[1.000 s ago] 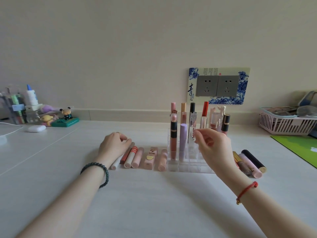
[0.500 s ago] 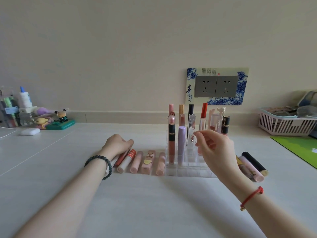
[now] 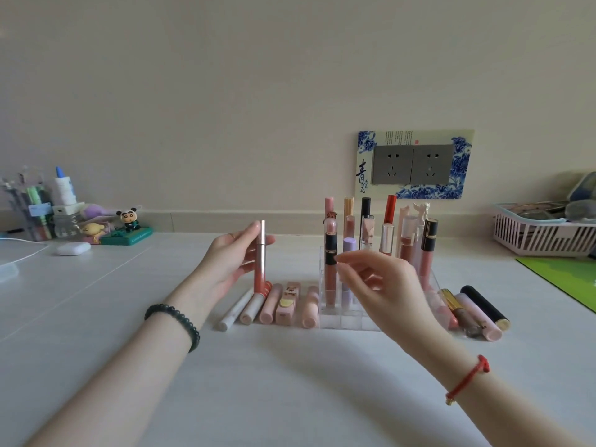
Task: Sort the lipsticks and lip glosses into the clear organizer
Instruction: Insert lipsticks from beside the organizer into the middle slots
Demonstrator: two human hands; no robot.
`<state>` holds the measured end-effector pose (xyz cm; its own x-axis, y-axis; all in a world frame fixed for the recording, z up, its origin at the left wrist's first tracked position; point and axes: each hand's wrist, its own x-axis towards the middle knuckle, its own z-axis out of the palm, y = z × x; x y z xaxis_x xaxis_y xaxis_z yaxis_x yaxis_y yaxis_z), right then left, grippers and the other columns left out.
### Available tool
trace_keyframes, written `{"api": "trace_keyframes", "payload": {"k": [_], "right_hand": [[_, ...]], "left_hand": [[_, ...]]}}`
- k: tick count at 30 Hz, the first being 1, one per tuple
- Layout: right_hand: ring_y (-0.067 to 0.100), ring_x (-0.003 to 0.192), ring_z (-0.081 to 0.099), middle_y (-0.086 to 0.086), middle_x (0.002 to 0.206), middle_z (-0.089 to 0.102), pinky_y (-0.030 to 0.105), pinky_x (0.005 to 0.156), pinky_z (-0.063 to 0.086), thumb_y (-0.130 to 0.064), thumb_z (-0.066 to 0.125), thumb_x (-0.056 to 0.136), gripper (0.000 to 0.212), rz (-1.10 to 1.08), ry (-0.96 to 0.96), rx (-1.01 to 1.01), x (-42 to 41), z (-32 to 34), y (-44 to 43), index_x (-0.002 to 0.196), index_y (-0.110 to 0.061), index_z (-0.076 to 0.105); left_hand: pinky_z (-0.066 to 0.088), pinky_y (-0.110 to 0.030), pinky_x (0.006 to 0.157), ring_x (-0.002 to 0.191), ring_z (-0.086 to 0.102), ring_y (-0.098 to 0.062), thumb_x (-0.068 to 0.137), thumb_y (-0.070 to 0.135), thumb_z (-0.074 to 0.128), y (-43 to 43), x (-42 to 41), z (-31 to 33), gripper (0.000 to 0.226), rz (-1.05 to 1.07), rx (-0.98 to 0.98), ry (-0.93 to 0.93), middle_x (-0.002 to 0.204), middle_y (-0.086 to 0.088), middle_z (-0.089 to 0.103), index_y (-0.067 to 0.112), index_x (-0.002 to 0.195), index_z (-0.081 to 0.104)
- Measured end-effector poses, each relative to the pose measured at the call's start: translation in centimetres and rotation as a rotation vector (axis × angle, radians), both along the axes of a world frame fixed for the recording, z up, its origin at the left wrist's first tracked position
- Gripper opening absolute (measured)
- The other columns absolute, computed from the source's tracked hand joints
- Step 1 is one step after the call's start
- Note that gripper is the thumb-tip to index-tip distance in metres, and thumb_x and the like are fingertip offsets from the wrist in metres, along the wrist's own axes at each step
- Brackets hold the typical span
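My left hand (image 3: 229,259) holds a slim red lip gloss (image 3: 260,262) with a rose-gold cap upright, just above the row of loose tubes (image 3: 274,304) lying on the table left of the clear organizer (image 3: 338,321). The organizer holds several upright lipsticks and glosses, among them a black-capped gloss (image 3: 330,269) and a lilac tube (image 3: 349,246) in front. My right hand (image 3: 383,285) hovers in front of the organizer, fingers loosely curled and apart, holding nothing. Three more tubes (image 3: 477,314) lie on the table right of the organizer.
A white basket (image 3: 541,237) and a green mat (image 3: 567,279) sit at the right. At the back left stand bottles, pens, small figurines (image 3: 129,221) and a white earbud case (image 3: 73,248). A wall socket panel (image 3: 414,164) hangs behind the organizer.
My left hand has picked the red lip gloss out of the row on the table and raised it upright. My right hand has drawn back from the organizer towards the left.
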<state>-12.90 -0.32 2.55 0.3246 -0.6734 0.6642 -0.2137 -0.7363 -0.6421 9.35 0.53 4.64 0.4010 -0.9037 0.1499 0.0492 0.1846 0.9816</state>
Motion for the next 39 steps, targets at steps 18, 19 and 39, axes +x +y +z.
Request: {"api": "trace_keyframes", "payload": {"k": [18,19,39], "right_hand": [[0.006,0.065,0.064,-0.004,0.072,0.067,0.015,0.063,0.054,-0.005,0.07,0.072,0.02,0.084,-0.1,0.117,-0.2,1.2,0.6,0.076,-0.022,0.061],[0.005,0.064,0.064,-0.004,0.073,0.066,0.014,0.062,0.053,-0.004,0.069,0.072,0.021,0.059,-0.122,0.113,-0.7,1.5,0.1,0.077,-0.022,0.06],[0.0,0.068,0.061,-0.006,0.076,0.064,0.009,0.063,0.049,-0.015,0.067,0.077,0.016,-0.254,0.065,0.102,-2.4,-1.6,-4.3,0.093,-0.013,0.064]], "left_hand": [[0.053,-0.018,0.057,0.065,0.069,-0.009,0.063,0.031,0.066,2.3,-8.7,-0.7,0.027,-0.21,-0.265,0.027,0.073,0.004,0.074,0.018,0.086,0.069],[0.052,-0.016,0.058,0.066,0.068,-0.006,0.062,0.032,0.067,2.2,-8.5,-0.8,0.025,-0.183,-0.282,-0.017,0.073,0.007,0.074,0.021,0.083,0.07],[0.042,-0.02,0.072,0.089,0.061,-0.011,0.086,0.027,0.06,0.5,-0.1,-3.3,0.009,0.265,-0.074,-0.569,0.091,0.007,0.069,0.033,0.081,0.065]]}}
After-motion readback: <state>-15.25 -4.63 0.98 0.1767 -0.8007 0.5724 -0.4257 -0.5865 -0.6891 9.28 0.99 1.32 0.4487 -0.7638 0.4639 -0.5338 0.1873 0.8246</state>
